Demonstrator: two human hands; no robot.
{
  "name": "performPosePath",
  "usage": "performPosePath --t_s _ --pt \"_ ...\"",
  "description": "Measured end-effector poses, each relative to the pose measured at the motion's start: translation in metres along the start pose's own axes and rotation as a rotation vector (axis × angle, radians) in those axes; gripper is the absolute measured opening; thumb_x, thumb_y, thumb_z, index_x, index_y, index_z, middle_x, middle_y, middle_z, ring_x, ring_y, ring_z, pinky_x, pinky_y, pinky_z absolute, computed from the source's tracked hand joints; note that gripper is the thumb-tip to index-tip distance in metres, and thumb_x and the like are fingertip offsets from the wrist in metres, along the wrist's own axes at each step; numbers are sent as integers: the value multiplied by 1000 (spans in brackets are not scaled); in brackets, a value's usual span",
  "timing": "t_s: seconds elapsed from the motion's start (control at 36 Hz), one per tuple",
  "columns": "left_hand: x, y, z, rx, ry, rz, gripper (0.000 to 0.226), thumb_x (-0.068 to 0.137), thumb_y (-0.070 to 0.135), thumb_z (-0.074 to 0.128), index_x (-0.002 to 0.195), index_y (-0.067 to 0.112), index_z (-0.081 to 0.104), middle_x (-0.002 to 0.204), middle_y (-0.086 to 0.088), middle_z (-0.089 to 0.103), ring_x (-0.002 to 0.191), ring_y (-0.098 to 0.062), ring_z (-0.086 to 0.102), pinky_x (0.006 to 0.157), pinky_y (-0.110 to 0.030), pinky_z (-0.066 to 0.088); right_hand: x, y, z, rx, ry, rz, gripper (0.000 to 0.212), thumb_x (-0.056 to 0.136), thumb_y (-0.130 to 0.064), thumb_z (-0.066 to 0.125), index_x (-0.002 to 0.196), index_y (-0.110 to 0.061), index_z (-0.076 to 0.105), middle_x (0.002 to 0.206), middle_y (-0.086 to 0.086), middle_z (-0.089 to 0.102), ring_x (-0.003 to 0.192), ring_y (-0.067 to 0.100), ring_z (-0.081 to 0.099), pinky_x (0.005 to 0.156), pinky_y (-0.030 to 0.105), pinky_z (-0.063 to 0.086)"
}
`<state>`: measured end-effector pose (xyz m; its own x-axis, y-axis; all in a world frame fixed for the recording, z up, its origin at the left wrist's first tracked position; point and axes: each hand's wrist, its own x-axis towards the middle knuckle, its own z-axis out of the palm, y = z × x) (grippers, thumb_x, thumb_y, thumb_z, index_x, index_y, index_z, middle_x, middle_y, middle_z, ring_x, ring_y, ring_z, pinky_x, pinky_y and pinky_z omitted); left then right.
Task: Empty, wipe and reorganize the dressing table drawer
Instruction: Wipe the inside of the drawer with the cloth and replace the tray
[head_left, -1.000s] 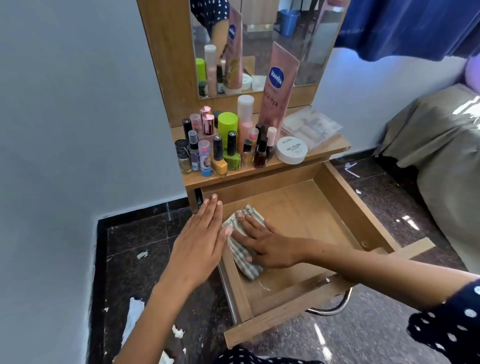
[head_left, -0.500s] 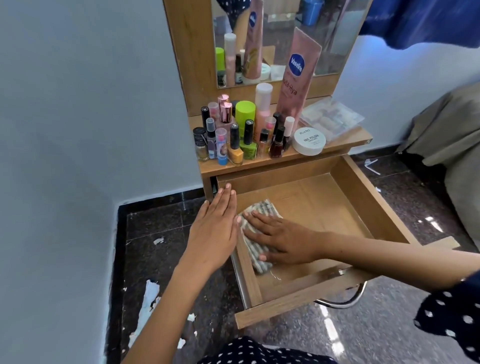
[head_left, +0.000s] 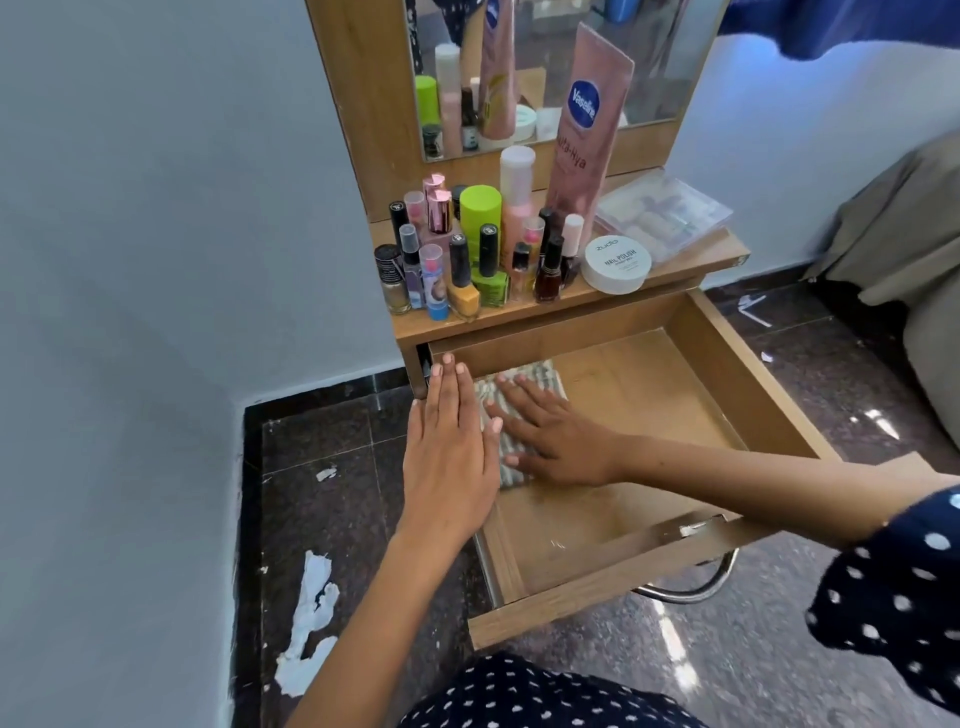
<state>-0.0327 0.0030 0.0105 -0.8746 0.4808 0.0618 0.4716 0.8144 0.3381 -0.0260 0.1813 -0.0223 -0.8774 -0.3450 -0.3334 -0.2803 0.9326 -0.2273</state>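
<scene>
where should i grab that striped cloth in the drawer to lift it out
Pinch the striped cloth at its bare far end, coming from above. It lies flat on the drawer floor against the left wall, with the right hand pressing its nearer part.

pale blue-grey wall (head_left: 156, 260), dark speckled stone floor (head_left: 332, 441) with white scraps, blue curtain (head_left: 857, 26), sunlit glare

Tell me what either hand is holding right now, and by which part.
Nothing is gripped. The right hand presses flat on top of the striped cloth in the drawer; the left hand rests open on its left wall.
</scene>
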Motion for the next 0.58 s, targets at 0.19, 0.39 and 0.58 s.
performPosePath --t_s 0.19,0.39,0.58 --pt "-1 -1 4 10 -5 3 68 93 47 -3 150 11 -13 157 -4 -20 143 -14 -21 116 -33 -8 -27 -12 5 -123 -127 -109 85 73 -73 -7 135 -22 -31 143 5 -39 137 25 -35 117 38 -14" --pt "-1 -1 8 3 17 8 67 93 47 0 149 12 -13 156 -3 -22 142 -13 -23 111 -30 -14 -41 31 -6 -48 -110 83 95 62 -83 -20 138 -25 -30 146 3 -37 139 23 -31 118 36 -12" --pt "1 -2 8 25 33 16 68 93 46 1 150 11 -9 157 -3 -19 142 -14 -22 111 -30 -14 -15 38 -12 35 -22 150 89 83 -77 5 151 -23 -13 158 5 -23 145 22 -22 121 42 -2"
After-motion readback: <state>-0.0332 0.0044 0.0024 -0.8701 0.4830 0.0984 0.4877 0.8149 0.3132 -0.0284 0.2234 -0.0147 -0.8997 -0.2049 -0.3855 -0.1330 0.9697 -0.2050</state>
